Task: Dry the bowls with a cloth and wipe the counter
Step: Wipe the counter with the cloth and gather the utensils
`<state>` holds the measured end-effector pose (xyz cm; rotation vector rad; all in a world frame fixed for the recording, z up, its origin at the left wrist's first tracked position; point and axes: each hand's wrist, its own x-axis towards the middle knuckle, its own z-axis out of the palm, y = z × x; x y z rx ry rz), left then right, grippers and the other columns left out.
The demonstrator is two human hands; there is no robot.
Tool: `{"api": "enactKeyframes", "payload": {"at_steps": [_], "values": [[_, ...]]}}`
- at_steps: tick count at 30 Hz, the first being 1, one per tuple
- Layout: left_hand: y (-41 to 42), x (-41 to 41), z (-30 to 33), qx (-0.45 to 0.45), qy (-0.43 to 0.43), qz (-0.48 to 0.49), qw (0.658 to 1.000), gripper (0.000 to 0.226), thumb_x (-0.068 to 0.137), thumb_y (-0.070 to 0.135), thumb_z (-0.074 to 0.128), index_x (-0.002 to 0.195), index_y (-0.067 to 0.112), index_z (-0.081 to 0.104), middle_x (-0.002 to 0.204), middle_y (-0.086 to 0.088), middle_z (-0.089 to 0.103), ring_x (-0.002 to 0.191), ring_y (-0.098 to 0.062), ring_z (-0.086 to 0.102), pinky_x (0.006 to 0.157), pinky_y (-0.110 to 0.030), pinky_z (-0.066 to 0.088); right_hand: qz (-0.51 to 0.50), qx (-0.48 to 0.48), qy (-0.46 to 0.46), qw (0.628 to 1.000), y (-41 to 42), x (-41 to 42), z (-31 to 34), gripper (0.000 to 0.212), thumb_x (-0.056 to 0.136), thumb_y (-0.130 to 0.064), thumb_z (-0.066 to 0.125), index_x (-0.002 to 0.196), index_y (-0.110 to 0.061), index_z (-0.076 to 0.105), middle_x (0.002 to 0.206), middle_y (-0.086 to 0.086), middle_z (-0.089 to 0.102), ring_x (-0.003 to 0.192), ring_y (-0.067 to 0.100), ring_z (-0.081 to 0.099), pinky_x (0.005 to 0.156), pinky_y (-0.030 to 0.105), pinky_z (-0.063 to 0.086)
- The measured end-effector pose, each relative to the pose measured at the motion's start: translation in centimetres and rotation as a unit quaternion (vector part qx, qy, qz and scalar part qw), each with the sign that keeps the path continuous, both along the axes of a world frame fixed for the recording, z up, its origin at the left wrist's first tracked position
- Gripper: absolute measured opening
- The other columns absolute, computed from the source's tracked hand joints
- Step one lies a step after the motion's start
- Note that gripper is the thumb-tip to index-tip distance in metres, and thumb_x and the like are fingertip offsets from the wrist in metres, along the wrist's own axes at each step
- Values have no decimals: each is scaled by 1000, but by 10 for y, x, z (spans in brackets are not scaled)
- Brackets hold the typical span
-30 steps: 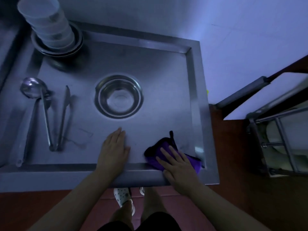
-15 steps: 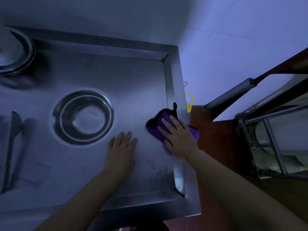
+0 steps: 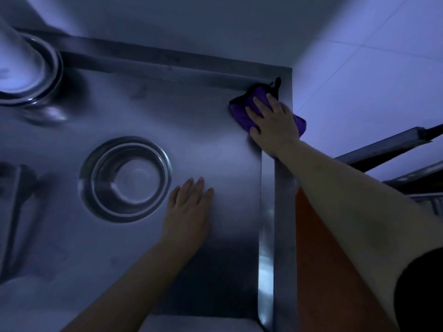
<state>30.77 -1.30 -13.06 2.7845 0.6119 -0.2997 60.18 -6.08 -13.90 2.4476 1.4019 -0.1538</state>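
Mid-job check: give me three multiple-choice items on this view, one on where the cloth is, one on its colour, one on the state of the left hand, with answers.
1. Where is the cloth?
A. inside the bowl
B. at the counter's far right corner
C. hanging off the near edge

2. What colour is the cloth?
A. purple
B. yellow
C. white

3. What is the left hand doing?
A. gripping the bowl
B. pinching a spoon
C. resting flat on the counter

Answers:
B: the cloth lies under the right hand where the raised rims of the counter meet.
A: it shows purple with a dark edge.
C: the left hand lies with straight fingers beside the steel bowl, apart from it.
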Motion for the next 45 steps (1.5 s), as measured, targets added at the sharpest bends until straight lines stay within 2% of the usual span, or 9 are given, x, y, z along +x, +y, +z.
{"api": "enactKeyframes", "payload": {"at_steps": [4,8,14,23,26,30,38,42,45], "values": [[0,-15,-3,1,25,11,1000,73,72,30,69,139,18,43,152,-9,31,141,-32,23,114,-47,16,-16,18,5,1000,-7,-18,-1,56,96,-38,36,149,-21,28,157,4,22,144,30,13,112,45,19],[0,-33,-1,7,9,3,1000,73,61,29,77,129,14,55,143,-13,45,133,-36,39,107,-49,30,-9,22,13,1000,-42,-72,5,55,93,-34,41,145,-16,35,154,6,30,142,32,21,108,48,24],[-7,-82,-1,-32,8,-22,999,74,82,36,57,147,24,25,159,-3,11,145,-24,4,115,-39,5,-6,31,51,998,-129,-194,19,56,79,-32,42,131,-15,57,142,7,49,130,33,45,100,47,39],[17,-188,19,-40,-41,-37,998,70,84,33,59,146,20,29,158,-5,13,146,-25,5,115,-42,6,-157,46,104,981,-208,-381,32,51,84,-32,36,124,-18,64,138,3,54,123,29,53,99,40,32],[32,-231,30,-26,-37,-29,999,69,75,27,68,139,15,44,152,-11,31,142,-31,22,111,-46,20,-252,110,132,952,-189,-418,39,49,88,-31,33,122,-17,65,137,5,54,122,31,53,95,43,43],[51,-287,44,11,-30,-26,999,68,46,21,88,110,7,69,122,-19,63,112,-40,59,84,-53,49,-269,97,161,945,-138,-468,38,44,96,-30,36,137,-24,50,152,-1,32,136,26,30,107,41,25],[103,-392,57,56,-42,49,996,53,50,18,77,101,6,72,110,-19,68,101,-41,64,77,-53,52,-145,92,158,972,0,-571,40,45,61,-33,77,104,-20,74,117,3,68,96,31,67,72,44,55],[121,-439,57,44,-25,105,993,59,46,15,86,103,10,72,114,-16,67,102,-42,63,78,-53,52,-95,98,174,975,51,-609,32,55,69,-39,67,120,-20,66,131,3,60,110,32,60,87,47,50],[129,-468,56,40,-3,126,991,72,32,19,91,102,15,73,116,-13,67,105,-39,63,76,-50,53,-56,79,236,967,81,-631,23,66,85,-45,45,146,-23,33,156,2,26,137,32,28,109,49,22]]}}
